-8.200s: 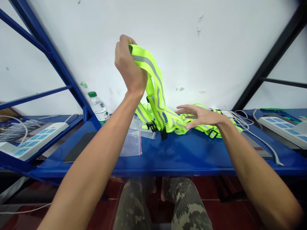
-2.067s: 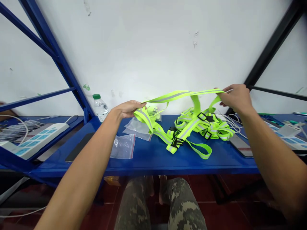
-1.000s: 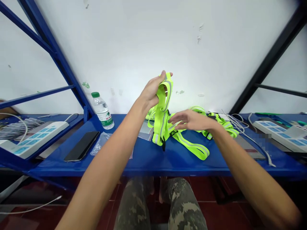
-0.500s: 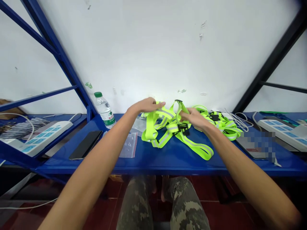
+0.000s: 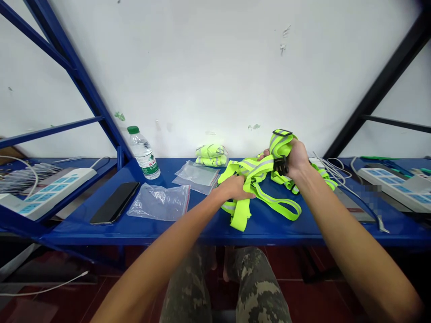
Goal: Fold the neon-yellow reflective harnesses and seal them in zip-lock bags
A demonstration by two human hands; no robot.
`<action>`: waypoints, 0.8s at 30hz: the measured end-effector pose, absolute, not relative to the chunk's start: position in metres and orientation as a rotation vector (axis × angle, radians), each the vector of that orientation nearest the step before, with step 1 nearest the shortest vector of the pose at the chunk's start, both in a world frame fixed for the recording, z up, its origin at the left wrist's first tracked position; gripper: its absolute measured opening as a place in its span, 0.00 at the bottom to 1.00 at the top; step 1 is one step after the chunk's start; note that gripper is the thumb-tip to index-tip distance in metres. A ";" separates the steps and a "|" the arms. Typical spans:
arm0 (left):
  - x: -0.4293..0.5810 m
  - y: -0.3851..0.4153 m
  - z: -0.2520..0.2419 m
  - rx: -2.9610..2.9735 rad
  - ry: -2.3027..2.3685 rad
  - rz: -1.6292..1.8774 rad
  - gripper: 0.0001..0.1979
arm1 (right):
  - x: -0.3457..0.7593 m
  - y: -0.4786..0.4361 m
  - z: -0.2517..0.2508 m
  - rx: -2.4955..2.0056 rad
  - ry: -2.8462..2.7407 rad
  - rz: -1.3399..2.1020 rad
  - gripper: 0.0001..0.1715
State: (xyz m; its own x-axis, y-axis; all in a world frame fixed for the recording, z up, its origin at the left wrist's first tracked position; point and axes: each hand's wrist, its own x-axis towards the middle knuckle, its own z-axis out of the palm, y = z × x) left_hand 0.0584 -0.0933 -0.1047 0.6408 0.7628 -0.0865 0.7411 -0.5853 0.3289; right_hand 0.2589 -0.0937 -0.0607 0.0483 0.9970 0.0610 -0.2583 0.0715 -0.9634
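The right hand (image 5: 298, 157) grips the straps (image 5: 257, 168); the left hand (image 5: 237, 187) touches them, grip unclear. Best keep them flat, untwisted.

Loosely looped yellow-green strap (image 5: 261, 168), grey-striped

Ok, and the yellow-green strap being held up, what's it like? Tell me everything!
The yellow-green strap is a soft-looking, fabric-like band with a grey stripe. It has black, plastic-looking parts: a slider on top and a buckle lower down. It's twisted and folded, raised where the right grip holds it beside the buckle, and drooping toward the left grip, which touches it just above the blue table. I can't tell where it ends among the other bands.
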 end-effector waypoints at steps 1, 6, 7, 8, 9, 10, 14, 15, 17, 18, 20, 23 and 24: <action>0.062 -0.091 -0.107 2.504 1.227 0.073 0.38 | 0.260 -0.095 -0.059 -0.980 -1.036 1.220 0.21; 0.080 -0.084 -0.119 2.523 1.416 -0.020 0.34 | 0.257 -0.108 -0.050 -0.947 -1.133 1.197 0.16; 0.081 -0.084 -0.121 2.549 1.415 -0.003 0.27 | 0.257 -0.110 -0.051 -0.935 -1.144 1.192 0.15; 0.082 -0.083 -0.122 2.574 1.402 0.021 0.20 | 0.257 -0.111 -0.052 -0.922 -1.152 1.187 0.14; 0.080 -0.082 -0.123 2.594 1.374 0.050 0.15 | 0.257 -0.112 -0.054 -0.911 -1.161 1.182 0.15; 0.077 -0.080 -0.121 2.602 1.334 0.080 0.11 | 0.259 -0.112 -0.057 -0.903 -1.172 1.178 0.17; 0.054 -0.059 -0.091 2.355 1.041 0.310 0.05 | 0.264 -0.107 -0.064 -0.906 -1.081 1.016 0.23; 0.049 -0.053 -0.077 2.206 0.940 0.423 0.07 | 0.264 -0.106 -0.063 -0.889 -1.024 0.939 0.23; 0.041 -0.043 -0.049 1.785 0.782 0.677 0.11 | 0.260 -0.105 -0.057 -0.828 -0.964 0.832 0.22; 0.040 -0.041 -0.036 1.614 0.693 0.739 0.12 | 0.257 -0.106 -0.053 -0.802 -0.978 0.824 0.22; 0.040 -0.040 -0.018 1.380 0.530 0.772 0.12 | 0.247 -0.109 -0.045 -0.801 -1.078 0.881 0.23; 0.043 -0.047 -0.012 1.224 0.431 0.698 0.09 | 0.232 -0.115 -0.041 -0.915 -1.308 0.975 0.24; 0.044 -0.049 -0.015 1.202 0.438 0.671 0.08 | 0.228 -0.117 -0.042 -0.951 -1.387 1.000 0.25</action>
